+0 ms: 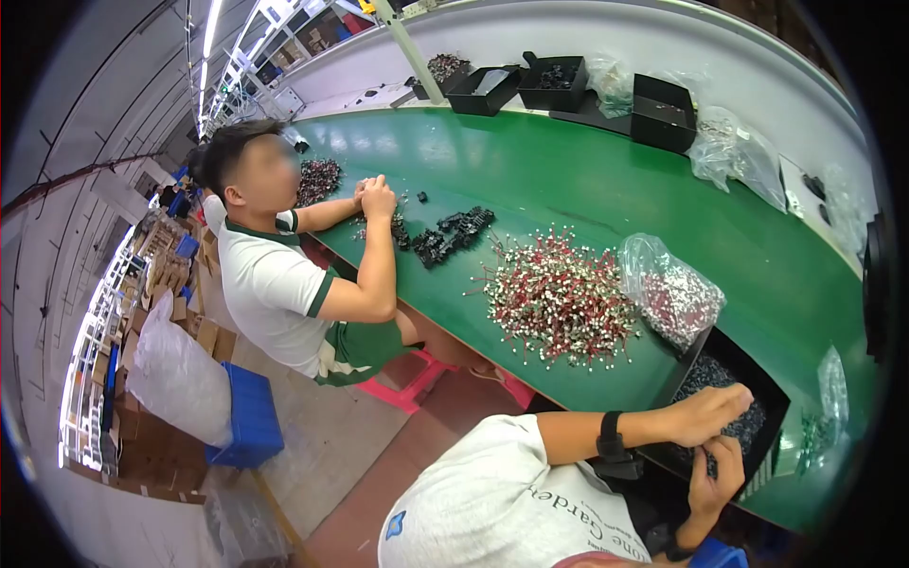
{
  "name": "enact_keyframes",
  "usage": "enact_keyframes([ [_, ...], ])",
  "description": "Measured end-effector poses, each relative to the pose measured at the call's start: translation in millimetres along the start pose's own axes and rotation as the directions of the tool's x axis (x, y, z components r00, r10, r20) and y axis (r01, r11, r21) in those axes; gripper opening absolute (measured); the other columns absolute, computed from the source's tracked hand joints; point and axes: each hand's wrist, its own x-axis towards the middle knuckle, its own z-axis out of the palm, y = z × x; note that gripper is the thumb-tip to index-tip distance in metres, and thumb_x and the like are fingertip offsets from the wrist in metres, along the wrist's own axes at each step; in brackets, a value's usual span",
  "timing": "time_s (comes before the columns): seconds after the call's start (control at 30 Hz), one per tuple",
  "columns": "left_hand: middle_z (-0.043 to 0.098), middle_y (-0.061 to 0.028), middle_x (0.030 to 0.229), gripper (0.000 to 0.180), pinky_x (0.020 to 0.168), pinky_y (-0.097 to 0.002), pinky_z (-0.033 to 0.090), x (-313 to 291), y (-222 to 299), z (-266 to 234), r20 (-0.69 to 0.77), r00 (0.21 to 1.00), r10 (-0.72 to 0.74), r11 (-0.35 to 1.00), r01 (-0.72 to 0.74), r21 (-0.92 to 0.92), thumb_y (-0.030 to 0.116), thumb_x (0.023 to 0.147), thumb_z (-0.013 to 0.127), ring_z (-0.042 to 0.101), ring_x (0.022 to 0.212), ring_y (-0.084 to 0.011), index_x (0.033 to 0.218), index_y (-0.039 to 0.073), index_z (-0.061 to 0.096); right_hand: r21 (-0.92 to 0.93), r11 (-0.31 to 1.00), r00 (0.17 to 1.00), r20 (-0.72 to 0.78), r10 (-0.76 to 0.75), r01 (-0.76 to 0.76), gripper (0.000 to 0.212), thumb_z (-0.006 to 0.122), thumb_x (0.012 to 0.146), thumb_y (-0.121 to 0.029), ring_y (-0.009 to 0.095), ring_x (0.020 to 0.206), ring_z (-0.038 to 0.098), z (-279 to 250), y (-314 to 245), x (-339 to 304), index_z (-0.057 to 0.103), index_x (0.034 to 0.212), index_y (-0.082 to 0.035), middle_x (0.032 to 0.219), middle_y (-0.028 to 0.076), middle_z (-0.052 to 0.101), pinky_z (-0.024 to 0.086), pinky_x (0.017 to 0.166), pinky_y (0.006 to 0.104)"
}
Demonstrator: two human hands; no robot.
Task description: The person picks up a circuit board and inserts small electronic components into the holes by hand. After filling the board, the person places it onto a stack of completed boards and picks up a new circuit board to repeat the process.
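My left hand point(710, 415), a black band on its wrist, is over a black bin point(775, 402) at the lower right. Close below it is my right hand point(717, 478), its fingers bent and pinched near the left hand's fingertips. Both hands are closed; whatever they hold is too small or hidden to make out. Small dark pieces point(703, 375) fill the bin under them. Beyond the bin lies a clear plastic bag point(672, 293) of white and red parts. Left of that bag spreads a big heap of red wires with white ends point(559, 301) on the green table.
A co-worker point(275, 256) in a white and green shirt sits at the left along the table point(559, 161), hands together. Black parts point(454, 235) lie between us. Black trays point(663, 114) and plastic bags point(734, 151) line the back edge. A blue crate point(248, 417) stands on the floor.
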Motion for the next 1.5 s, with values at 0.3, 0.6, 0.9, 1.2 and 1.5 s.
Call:
enact_keyframes([
  [0.3,0.065,-0.0113,0.099,0.053,0.076,-0.0367,0.052,-3.1,-15.9,6.0,-0.016,0.994,0.107,0.991,-0.108,-0.081,0.049,0.108,0.033,0.063,0.085,-0.0209,0.132,0.005,0.052,-0.028,0.997,0.99,-0.115,-0.077,0.074,0.02,0.074,0.068,0.011,0.031,0.068,0.062,-2.2,-10.0,3.4,0.063,0.082,0.0,0.076,0.014,0.062,0.051,0.064,0.0361],
  [0.6,0.064,-0.0187,0.118,0.075,0.088,-0.0409,0.059,-4.9,21.6,-31.2,0.032,0.978,-0.204,0.82,0.189,-0.541,0.063,0.104,0.025,0.069,0.102,-0.0275,0.144,0.002,0.043,-0.05,0.998,0.971,-0.239,0.011,-0.023,0.025,0.076,0.066,0.008,0.027,0.074,0.065,-20.9,0.4,24.1,0.07,0.089,-0.002,0.084,0.01,0.067,0.052,0.065,0.0343],
  [0.9,0.065,-0.0234,0.121,0.078,0.095,-0.0415,0.055,2.7,5.6,-7.1,0.021,0.989,-0.145,0.869,0.137,-0.476,0.061,0.104,0.024,0.067,0.109,-0.0304,0.143,-0.005,0.042,0.003,0.997,0.977,-0.199,-0.074,0.077,0.021,0.081,0.069,0.001,0.026,0.073,0.064,-10.6,-3.1,14.1,0.07,0.087,-0.001,0.084,0.008,0.067,0.054,0.064,0.0343],
  [1.2,0.065,-0.0222,0.121,0.079,0.09,-0.0395,0.058,-0.2,14.1,-11.4,0.03,0.985,-0.167,0.84,0.159,-0.519,0.063,0.104,0.023,0.068,0.106,-0.0289,0.143,-0.003,0.042,0.057,0.996,0.963,-0.267,-0.047,0.064,0.019,0.08,0.071,0.002,0.028,0.073,0.062,-25.7,5.5,10.2,0.068,0.085,-0.002,0.081,0.009,0.064,0.051,0.062,0.0356],
  [1.5,0.065,-0.0262,0.12,0.08,0.09,-0.043,0.058,2.7,7.0,-11.2,0.027,0.991,-0.13,0.831,0.124,-0.542,0.062,0.104,0.024,0.068,0.108,-0.0332,0.143,-0.006,0.041,-0.012,1.0,0.99,-0.141,-0.006,0.004,0.021,0.08,0.072,-0.004,0.026,0.081,0.063,-11.3,3.6,5.2,0.068,0.089,-0.003,0.087,0.007,0.063,0.053,0.07,0.0345],
])
